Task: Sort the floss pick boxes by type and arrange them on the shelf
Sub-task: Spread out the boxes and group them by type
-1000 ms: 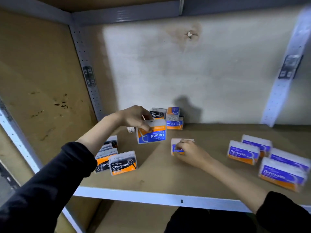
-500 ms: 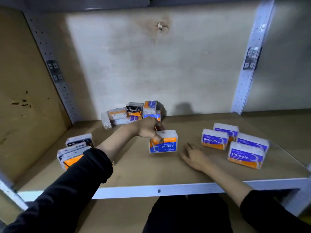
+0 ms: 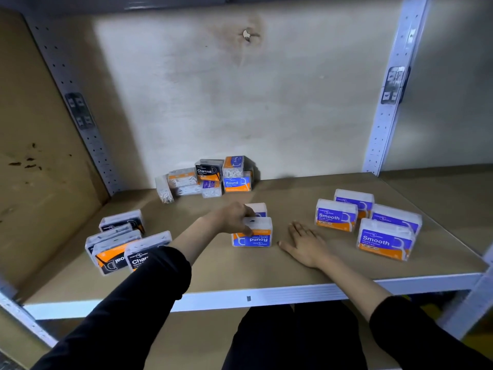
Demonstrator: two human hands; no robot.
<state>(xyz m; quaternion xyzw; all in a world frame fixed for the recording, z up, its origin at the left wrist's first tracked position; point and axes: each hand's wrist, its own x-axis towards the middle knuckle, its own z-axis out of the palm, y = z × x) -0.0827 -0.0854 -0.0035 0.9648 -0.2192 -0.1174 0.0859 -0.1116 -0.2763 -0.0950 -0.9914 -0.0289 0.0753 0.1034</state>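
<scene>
My left hand (image 3: pixel 232 218) grips the top of an upside-down blue and orange Round box (image 3: pixel 253 234) standing on the shelf board (image 3: pixel 218 271) mid-shelf. A second box (image 3: pixel 258 209) stands right behind it. Flat on the board just right of these lies my right hand (image 3: pixel 304 243), fingers spread, holding nothing. Several purple Smooth boxes (image 3: pixel 336 214) stand grouped at the right. Several black Charcoal boxes (image 3: pixel 121 243) sit at the front left. An unsorted heap of boxes (image 3: pixel 210 176) lies against the back wall.
A perforated metal upright (image 3: pixel 392 86) stands at the back right and another (image 3: pixel 77 113) at the back left. A brown side panel (image 3: pixel 34 145) closes the left. The white shelf front edge (image 3: pixel 248 297) runs below my arms.
My left hand has carried the Round box right and set it down in front of the other box. My right hand let go of that box and now lies flat. The camera swung right.
</scene>
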